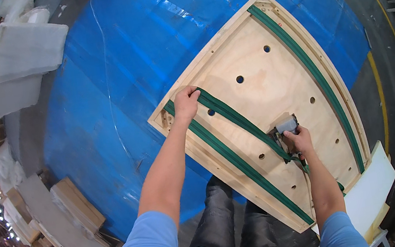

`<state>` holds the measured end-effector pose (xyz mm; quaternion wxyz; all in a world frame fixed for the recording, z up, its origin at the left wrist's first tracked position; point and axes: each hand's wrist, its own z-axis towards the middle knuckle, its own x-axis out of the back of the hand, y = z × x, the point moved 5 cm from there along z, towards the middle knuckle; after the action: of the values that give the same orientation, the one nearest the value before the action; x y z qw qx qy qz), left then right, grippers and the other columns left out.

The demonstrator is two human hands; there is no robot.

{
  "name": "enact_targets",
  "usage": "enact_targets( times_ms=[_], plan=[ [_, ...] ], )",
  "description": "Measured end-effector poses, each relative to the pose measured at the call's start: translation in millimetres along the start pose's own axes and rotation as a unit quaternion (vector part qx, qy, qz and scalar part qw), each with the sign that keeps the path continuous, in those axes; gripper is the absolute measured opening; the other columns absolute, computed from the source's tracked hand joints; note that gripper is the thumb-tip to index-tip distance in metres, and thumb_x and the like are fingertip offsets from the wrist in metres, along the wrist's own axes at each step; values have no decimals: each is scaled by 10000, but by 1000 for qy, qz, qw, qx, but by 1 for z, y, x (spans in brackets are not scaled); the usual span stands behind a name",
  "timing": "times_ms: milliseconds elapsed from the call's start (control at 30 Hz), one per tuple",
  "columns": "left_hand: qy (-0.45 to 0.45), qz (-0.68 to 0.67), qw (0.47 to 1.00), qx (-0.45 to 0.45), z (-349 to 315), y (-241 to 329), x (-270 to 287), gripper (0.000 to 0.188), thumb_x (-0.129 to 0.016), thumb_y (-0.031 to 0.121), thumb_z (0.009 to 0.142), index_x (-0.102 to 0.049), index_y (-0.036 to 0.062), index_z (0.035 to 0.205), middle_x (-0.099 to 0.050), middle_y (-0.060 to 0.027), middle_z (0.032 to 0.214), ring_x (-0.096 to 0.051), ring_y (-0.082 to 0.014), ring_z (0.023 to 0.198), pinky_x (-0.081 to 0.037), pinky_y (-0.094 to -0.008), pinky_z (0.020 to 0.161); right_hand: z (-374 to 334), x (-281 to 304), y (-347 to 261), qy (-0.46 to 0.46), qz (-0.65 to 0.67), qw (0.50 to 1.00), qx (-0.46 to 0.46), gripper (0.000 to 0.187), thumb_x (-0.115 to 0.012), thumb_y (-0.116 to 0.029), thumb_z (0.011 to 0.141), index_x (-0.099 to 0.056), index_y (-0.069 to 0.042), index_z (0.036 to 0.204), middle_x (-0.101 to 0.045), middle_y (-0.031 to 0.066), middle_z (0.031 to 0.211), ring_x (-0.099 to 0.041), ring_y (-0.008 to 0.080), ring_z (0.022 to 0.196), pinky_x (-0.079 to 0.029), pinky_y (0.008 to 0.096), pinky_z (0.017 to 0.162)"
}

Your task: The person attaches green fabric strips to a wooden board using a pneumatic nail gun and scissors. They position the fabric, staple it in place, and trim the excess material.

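A large plywood panel point(267, 77) with a raised wooden rim, one curved side and several round holes lies in front of me. My left hand point(186, 105) pinches the end of a loose green webbing strap point(235, 117) at the panel's left rim. The strap slants down across the plywood, its other end bunched beside the tool. In my right hand point(302, 140) is a staple gun point(286, 125), held over the middle of the panel. One green strap point(245, 168) runs along the near rim, and another green strap point(316, 72) follows the curved far right side.
Blue sheeting point(145, 44) covers the floor around and beyond the panel. A white board point(371, 192) juts out at the lower right. Wrapped pale blocks point(20, 63) stand at the upper left, with a cardboard box point(79, 205) lower down. A thin hose trails from the tool.
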<state>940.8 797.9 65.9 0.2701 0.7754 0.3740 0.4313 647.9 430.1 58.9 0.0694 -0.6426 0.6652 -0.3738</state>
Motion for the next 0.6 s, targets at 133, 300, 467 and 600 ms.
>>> enact_targets(
  times_ms=[133, 300, 467, 600],
  plan=[
    [-5, -12, 1000, -24, -26, 2, 9, 194, -706, 136, 1000, -746, -10, 1122, -722, -47, 916, -650, -135, 846, -530, -312, 791, -6, 0, 1, 81, -140, 986, 40, 630, -892, -449, 816, -739, 69, 1139, -775, 211, 1012, -747, 308, 931, -577, 405, 871],
    [-30, -109, 990, -81, -73, 34, 19, 169, -678, 105, 1011, -740, -14, 1114, -743, -46, 947, -673, -137, 892, -536, -300, 827, -9, 9, -1, 135, -238, 960, 64, 681, -889, -519, 791, -733, 59, 1115, -733, 229, 1059, -718, 365, 993, -565, 443, 899],
    [-52, -139, 984, -95, -129, 56, 34, 143, -643, 61, 1046, -717, -9, 1146, -727, -34, 1043, -647, -117, 981, -511, -274, 897, -40, 3, -18, 159, -174, 951, 201, 566, -810, -464, 891, -700, -1, 1198, -691, 210, 1144, -656, 391, 1119, -526, 464, 960],
    [-66, -124, 985, -102, -154, 74, 38, 138, -606, 38, 1067, -710, 5, 1151, -712, -20, 1044, -641, -112, 989, -505, -266, 908, -107, -51, -19, -68, -141, 939, 306, 539, -756, -475, 929, -694, -31, 1228, -701, 209, 1195, -661, 414, 1122, -521, 502, 988]
  ],
)
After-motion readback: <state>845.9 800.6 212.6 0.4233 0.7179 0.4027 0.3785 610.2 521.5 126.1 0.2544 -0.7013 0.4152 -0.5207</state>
